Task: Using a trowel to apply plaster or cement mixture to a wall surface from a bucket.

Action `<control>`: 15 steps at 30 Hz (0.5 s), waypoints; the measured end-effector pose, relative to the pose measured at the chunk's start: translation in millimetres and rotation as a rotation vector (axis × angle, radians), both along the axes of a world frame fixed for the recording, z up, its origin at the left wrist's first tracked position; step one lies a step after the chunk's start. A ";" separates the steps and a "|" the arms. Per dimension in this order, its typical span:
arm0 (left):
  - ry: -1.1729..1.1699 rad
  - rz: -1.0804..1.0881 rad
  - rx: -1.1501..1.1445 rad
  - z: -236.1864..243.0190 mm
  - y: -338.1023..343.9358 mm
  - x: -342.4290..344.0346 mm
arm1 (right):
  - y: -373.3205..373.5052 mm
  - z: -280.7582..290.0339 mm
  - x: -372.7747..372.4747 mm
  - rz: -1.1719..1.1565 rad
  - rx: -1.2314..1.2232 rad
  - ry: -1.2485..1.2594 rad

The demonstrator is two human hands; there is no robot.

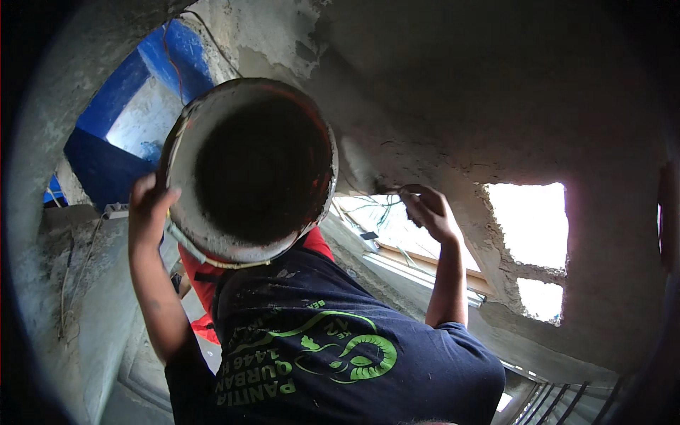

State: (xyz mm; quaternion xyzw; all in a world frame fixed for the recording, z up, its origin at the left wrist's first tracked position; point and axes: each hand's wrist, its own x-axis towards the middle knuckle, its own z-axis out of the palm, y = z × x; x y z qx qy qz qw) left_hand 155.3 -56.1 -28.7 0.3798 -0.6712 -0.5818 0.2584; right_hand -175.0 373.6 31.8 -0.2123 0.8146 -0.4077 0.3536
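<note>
My left hand point(149, 211) is closed on the rim of a round bucket point(185, 219), its thumb over the edge. The bucket is tipped so that its dark inside faces me, and a grey crust coats its inner wall. To the right, my raised right hand point(429, 211) has its fingers curled together close to the rough grey wall. Whatever those fingers hold is too small and dark to make out. Thin wires point(386, 207) hang just left of that hand, in front of a bright opening.
Two ragged bright openings point(528, 225) pierce the grey plastered wall point(453, 106) on the right. Blue-painted panels point(113, 166) stand at the far left, with loose cables point(172, 60) above. Dark metal bars point(559, 404) show at the lower right.
</note>
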 end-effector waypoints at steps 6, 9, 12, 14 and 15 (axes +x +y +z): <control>-0.109 -0.160 0.029 -18.8 -37.1 -19.4 | -26.2 39.5 7.6 0.041 -0.146 0.143; -0.089 -0.129 0.115 -19.2 -33.6 -22.4 | -59.7 29.3 23.5 0.231 -0.095 0.437; -0.054 -0.028 0.175 -24.5 -34.4 -21.3 | -68.6 18.7 21.2 0.286 0.045 0.385; -0.062 -0.106 0.167 -36.7 -43.6 -10.1 | -49.8 11.6 11.2 0.360 0.042 0.393; -0.052 -0.075 0.169 -26.3 -36.5 -14.2 | -32.3 3.3 4.0 0.415 0.038 0.407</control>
